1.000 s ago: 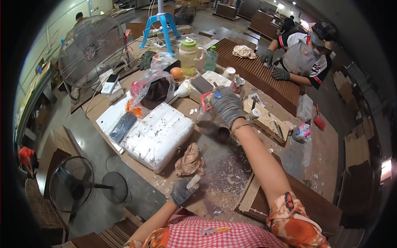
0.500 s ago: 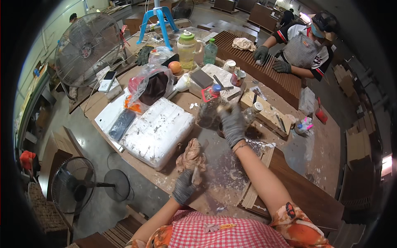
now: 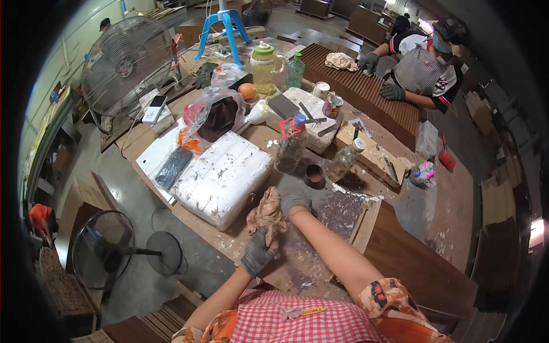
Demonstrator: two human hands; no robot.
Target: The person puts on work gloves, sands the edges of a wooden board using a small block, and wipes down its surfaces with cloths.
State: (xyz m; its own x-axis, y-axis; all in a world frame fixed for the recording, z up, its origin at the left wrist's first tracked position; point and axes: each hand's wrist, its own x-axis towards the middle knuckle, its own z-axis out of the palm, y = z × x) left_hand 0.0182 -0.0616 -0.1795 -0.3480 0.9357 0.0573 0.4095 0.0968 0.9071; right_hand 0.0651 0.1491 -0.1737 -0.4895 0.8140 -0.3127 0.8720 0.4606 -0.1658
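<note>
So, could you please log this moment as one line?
left hand: at crumpled cloth | right hand: beside cloth | nearby: dark cup, white bundle

Worn on your head, the left fisheye looks down and forward: your apron (image 3: 291,320) nearest at bottom centre, left hand (image 3: 258,253) and right hand (image 3: 295,202) above it, worktable (image 3: 420,228) across mid-frame.

Grey knit gloves (image 3: 255,261) cover both hands (image 3: 295,200), the right with what looks like a thin bracelet (image 3: 298,211) just above the cuff. Short sleeves (image 3: 390,300) carry a bold orange, cream and black print; the red-and-white gingham apron (image 3: 303,326) bears a small yellow-orange patch (image 3: 314,311).
</note>
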